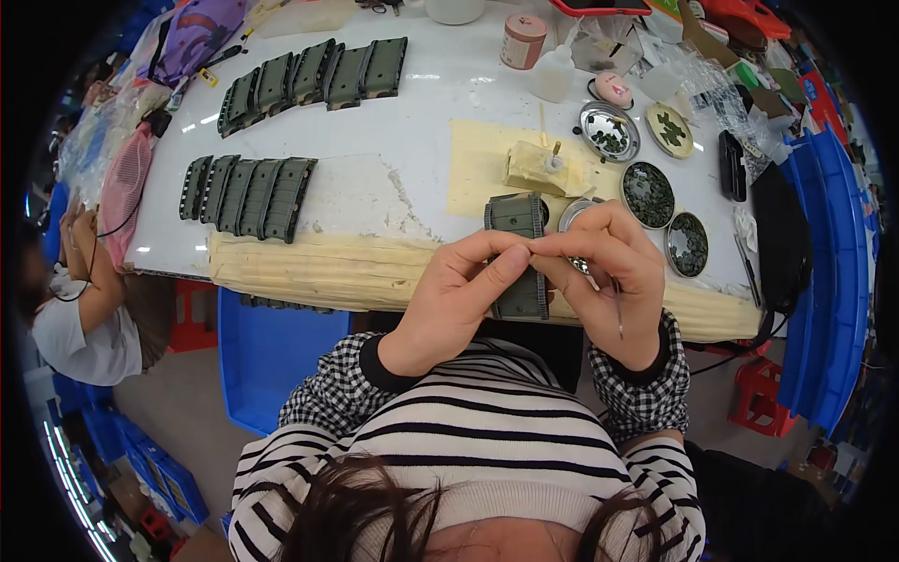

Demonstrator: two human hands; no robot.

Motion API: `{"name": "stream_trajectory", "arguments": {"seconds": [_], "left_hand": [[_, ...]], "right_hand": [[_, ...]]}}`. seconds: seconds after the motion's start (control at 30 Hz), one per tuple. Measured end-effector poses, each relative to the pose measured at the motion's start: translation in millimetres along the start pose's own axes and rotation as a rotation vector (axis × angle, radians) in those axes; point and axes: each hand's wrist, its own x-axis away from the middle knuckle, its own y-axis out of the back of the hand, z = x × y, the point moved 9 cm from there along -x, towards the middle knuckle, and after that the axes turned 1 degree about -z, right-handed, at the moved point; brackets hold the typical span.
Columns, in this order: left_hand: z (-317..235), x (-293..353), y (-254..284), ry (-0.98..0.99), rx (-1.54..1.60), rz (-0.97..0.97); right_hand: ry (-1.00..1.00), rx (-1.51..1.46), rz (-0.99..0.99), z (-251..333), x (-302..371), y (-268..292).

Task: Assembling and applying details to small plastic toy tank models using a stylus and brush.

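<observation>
My left hand (459, 298) and my right hand (609, 281) meet fingertip to fingertip at the table's near edge. Both are closed in a pinch, and whatever sits between the fingertips is too small to make out. A thin metal tool (618, 311) is tucked in my right hand, its slim end sticking out toward me. Under the hands lies a dark green ribbed panel (514, 215), partly covered by my fingers. Just behind my right hand, a small metal dish (573, 212) is half hidden.
Two groups of green ribbed panels (314, 77) (251, 197) lie at left. Dishes of small dark green parts (648, 195) (687, 245) stand at right, near a taped block (548, 169) and a white squeeze bottle (552, 75). Another person (89, 318) sits at far left.
</observation>
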Motion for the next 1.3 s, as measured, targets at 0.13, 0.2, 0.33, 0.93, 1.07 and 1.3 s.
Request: {"name": "stream_trajectory", "arguments": {"seconds": [0.13,0.2,0.33,0.93,1.07,1.3], "left_hand": [[-1.5,1.5,5.7,0.008,0.044,-0.023],[0.9,1.0,7.5,-0.005,0.059,-0.08],[5.5,1.9,17.3,0.016,-0.012,-0.164],[-22.4,12.1,-7.5,-0.195,-0.465,0.013],[-23.4,11.7,-9.1,-0.218,-0.499,0.024],[-22.9,13.1,-9.4,-0.238,-0.584,0.034]], "right_hand": [[0.187,0.124,-0.154,12.6,8.0,-2.9],[0.315,0.228,-0.178,19.9,11.2,-4.7],[0.419,0.436,-0.099,27.4,15.4,-14.0],[0.276,0.235,-0.156,9.5,-4.3,10.2],[0.321,0.307,-0.119,8.5,-4.1,7.4],[0.374,0.442,-0.025,13.2,0.2,0.9]]}}
